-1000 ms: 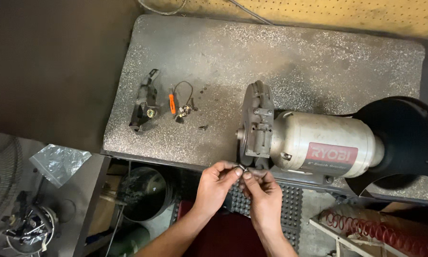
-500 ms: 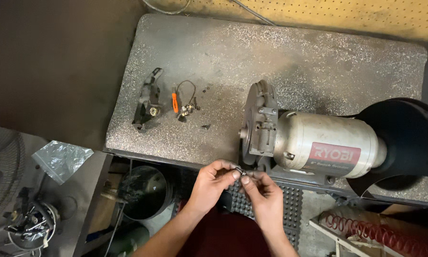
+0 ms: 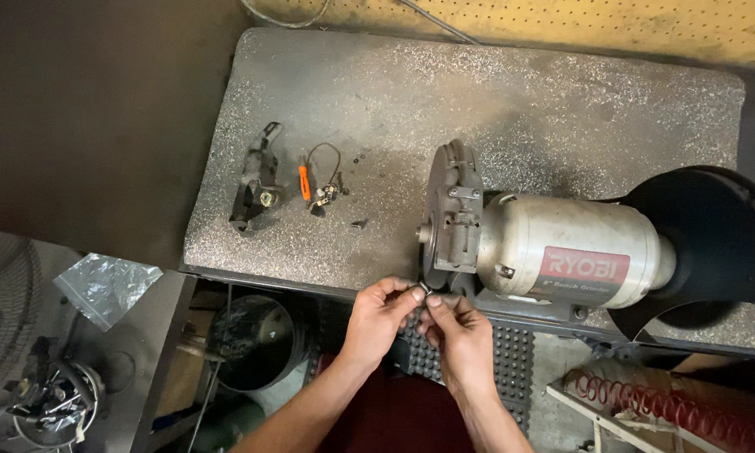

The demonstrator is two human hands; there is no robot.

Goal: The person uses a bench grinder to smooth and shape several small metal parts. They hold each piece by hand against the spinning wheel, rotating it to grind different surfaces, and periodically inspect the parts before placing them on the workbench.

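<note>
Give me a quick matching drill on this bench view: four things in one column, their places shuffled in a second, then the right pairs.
Things:
1. bench grinder
2. clear plastic bag
3. red coiled spring
4. orange-handled small tool

Places:
A. bottom right, below the bench edge
B. on the speckled benchtop, left of the grinder
C. right half of the benchtop
D. lower left, off the bench

Pairs: 1-C, 2-D, 3-A, 4-B

Both hands, left hand and right hand, pinch a small metal part at the grinder's near edge.
</note>
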